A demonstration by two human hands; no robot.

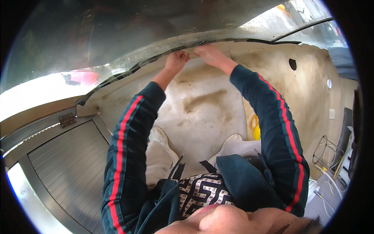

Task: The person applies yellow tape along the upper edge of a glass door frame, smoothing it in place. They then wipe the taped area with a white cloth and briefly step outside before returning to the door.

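My left hand [177, 60] is curled close to the ragged black edge strip [140, 65] of a large, glossy dark panel or sheet [117, 26]. Just to its right, my right hand [213, 55] reaches up to the same strip with its fingers bent together. A small gap separates the two hands. Whether either pinches the strip or something thin is too small to tell. Beneath my hands spreads an off-white surface [201, 84] with brown stains, and my light shoes [159, 136] rest on it lower down.
To the left stands a ribbed metal door panel [68, 163] with a rusty hinge [67, 120] above it. At right are a wall socket [332, 113], a wire rack [324, 152] and loose cables [330, 175]. A yellow object [256, 132] lies partly behind my right sleeve.
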